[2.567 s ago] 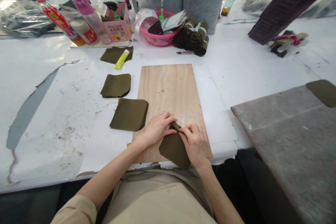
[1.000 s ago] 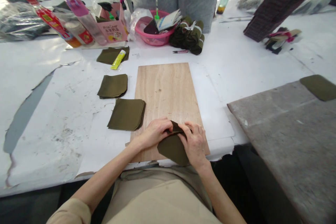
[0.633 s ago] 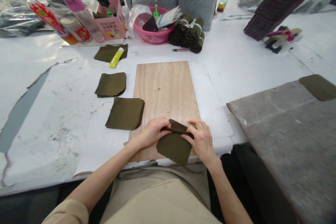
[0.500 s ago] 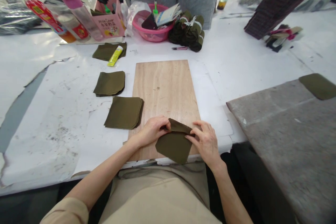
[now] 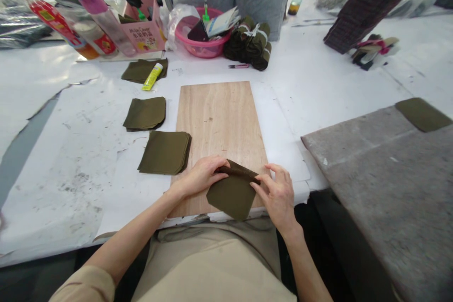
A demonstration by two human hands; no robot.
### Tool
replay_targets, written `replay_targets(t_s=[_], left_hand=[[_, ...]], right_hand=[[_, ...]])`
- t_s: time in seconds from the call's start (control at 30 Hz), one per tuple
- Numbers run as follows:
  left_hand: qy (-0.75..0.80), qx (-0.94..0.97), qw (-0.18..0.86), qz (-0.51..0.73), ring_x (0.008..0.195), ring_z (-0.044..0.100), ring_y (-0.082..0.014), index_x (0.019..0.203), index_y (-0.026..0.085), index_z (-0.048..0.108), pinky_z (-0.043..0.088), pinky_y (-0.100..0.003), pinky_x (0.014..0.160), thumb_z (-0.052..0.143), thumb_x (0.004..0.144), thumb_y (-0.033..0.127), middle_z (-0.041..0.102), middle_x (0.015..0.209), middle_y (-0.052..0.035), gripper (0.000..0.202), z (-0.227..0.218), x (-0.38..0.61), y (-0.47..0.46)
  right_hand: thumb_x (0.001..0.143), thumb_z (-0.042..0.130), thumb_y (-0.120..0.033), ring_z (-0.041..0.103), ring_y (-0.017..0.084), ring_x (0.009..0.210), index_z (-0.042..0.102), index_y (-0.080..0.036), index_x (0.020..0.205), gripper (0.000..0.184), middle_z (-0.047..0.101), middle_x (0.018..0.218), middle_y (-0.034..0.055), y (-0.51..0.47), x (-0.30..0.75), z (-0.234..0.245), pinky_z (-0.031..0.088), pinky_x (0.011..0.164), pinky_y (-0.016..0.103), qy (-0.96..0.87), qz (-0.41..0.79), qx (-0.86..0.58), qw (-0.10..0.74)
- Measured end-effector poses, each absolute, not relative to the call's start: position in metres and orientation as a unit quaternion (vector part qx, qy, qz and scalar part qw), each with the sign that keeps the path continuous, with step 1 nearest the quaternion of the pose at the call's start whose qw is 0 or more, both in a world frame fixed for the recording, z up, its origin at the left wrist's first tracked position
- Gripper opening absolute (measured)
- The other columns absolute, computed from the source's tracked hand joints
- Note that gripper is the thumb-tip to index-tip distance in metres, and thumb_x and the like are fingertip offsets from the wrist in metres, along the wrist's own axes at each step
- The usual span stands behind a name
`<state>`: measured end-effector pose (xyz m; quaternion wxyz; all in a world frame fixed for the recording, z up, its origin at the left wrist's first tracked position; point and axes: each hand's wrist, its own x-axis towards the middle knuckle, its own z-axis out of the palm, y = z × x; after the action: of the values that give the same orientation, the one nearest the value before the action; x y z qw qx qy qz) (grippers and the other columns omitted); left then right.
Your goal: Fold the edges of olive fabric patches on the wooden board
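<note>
An olive-green fabric piece (image 5: 231,193) lies at the near end of a wooden board (image 5: 219,118), its top edge folded over into a narrow strip. My left hand (image 5: 200,175) pinches the left end of that fold. My right hand (image 5: 279,193) pinches the right end, fingers curled on the cloth. A stack of olive squares (image 5: 164,152) lies just left of the board, with a smaller stack (image 5: 145,113) behind it.
A yellow glue tube (image 5: 152,77) rests on another olive piece. At the back stand a pink bowl (image 5: 201,45), a pink box (image 5: 143,33), bottles, rolled olive bundles (image 5: 249,45) and small scissors (image 5: 238,66). A grey felt pad (image 5: 382,170) lies to the right.
The folded edge has widened from a small corner tuck to a strip across the top. My right hand slid right along the fold; my left stayed at its left end.
</note>
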<state>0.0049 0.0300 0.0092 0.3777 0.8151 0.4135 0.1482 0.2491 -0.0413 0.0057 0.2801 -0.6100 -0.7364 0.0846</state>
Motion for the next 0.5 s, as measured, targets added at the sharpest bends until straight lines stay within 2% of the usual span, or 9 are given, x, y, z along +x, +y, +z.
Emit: replay_targets(t_s=[0.1, 0.27, 0.33, 0.4, 0.5], left_hand=[[0.405, 0.813, 0.390, 0.154, 0.091, 0.060, -0.0184, 0.103, 0.022, 0.062, 0.046, -0.031, 0.082, 0.057, 0.092, 0.033, 0.067, 0.099, -0.0028, 0.016, 0.010, 0.005, 0.030], [0.404, 0.808, 0.392, 0.175, 0.091, 0.060, -0.0176, 0.102, 0.022, 0.067, 0.046, -0.030, 0.085, 0.047, 0.097, 0.035, 0.067, 0.097, -0.0034, 0.024, 0.007, 0.004, 0.030], [0.406, 0.797, 0.408, 0.181, 0.091, 0.061, -0.0170, 0.102, 0.022, 0.067, 0.046, -0.029, 0.085, 0.048, 0.097, 0.035, 0.068, 0.097, -0.0029, 0.024, 0.007, 0.004, 0.030], [0.407, 0.785, 0.432, 0.178, 0.088, 0.062, -0.0159, 0.102, 0.023, 0.067, 0.046, -0.027, 0.082, 0.048, 0.096, 0.034, 0.069, 0.096, -0.0014, 0.022, 0.008, 0.003, 0.032], [0.402, 0.782, 0.452, 0.153, 0.083, 0.062, -0.0146, 0.101, 0.023, 0.066, 0.046, -0.024, 0.076, 0.049, 0.096, 0.034, 0.069, 0.093, 0.0004, 0.021, 0.010, 0.002, 0.035]], right_hand=[[0.088, 0.062, -0.028, 0.049, 0.027, 0.117, 0.070, -0.024, 0.092, 0.009, 0.058, 0.119, 0.0093, -0.043, 0.242, 0.010, 0.045, 0.094, 0.044, -0.740, 0.072, -0.603, 0.288], [0.092, 0.057, -0.027, 0.059, 0.020, 0.092, 0.067, -0.023, 0.089, 0.012, 0.066, 0.094, 0.0057, -0.053, 0.233, 0.009, 0.047, 0.085, 0.038, -0.703, 0.134, -0.616, 0.330], [0.093, 0.054, -0.031, 0.062, 0.019, 0.086, 0.065, -0.022, 0.092, 0.014, 0.067, 0.091, 0.0048, -0.057, 0.232, 0.006, 0.050, 0.080, 0.035, -0.658, 0.222, -0.624, 0.357], [0.093, 0.052, -0.037, 0.064, 0.017, 0.075, 0.061, -0.022, 0.098, 0.018, 0.068, 0.089, 0.0031, -0.058, 0.233, 0.002, 0.053, 0.066, 0.030, -0.578, 0.358, -0.629, 0.376], [0.089, 0.056, -0.046, 0.060, 0.013, 0.052, 0.054, -0.022, 0.102, 0.027, 0.066, 0.078, -0.0010, -0.056, 0.235, -0.001, 0.048, 0.044, 0.025, -0.455, 0.525, -0.618, 0.367]])
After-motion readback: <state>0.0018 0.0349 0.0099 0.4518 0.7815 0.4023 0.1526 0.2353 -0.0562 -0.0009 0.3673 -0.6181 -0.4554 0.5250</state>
